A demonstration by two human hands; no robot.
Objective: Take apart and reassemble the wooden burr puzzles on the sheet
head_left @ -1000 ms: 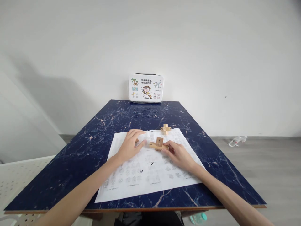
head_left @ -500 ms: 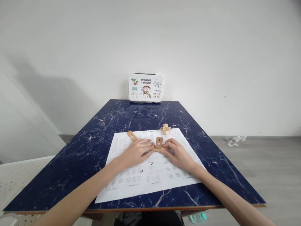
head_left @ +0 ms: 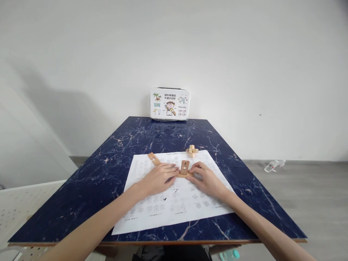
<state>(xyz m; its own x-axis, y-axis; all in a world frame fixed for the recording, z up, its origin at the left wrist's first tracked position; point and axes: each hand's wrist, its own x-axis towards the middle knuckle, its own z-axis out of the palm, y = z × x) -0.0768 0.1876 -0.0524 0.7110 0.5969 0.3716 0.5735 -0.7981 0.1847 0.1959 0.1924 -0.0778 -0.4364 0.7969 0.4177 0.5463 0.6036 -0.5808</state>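
Observation:
A flat wooden puzzle piece lies across the middle of the printed sheet, and a second wooden piece with a cut-out stands upright in it. My left hand has its fingers closed on the left end of the flat piece. The right end is pinched between the thumb and fingers of my right hand. Beyond my left hand lies a third slotted wooden piece, its near end close to the knuckles. An assembled wooden cross-shaped puzzle sits at the sheet's far right edge.
A blue marbled table carries everything. At its far edge, against the wall, stands a white cartoon-printed case. Clear plastic bottles lie on the floor, one to the right and one under the near edge.
The view has shifted slightly, so everything sits a little lower. Both hands stay at the flat piece, and the upright piece appears slightly turned.

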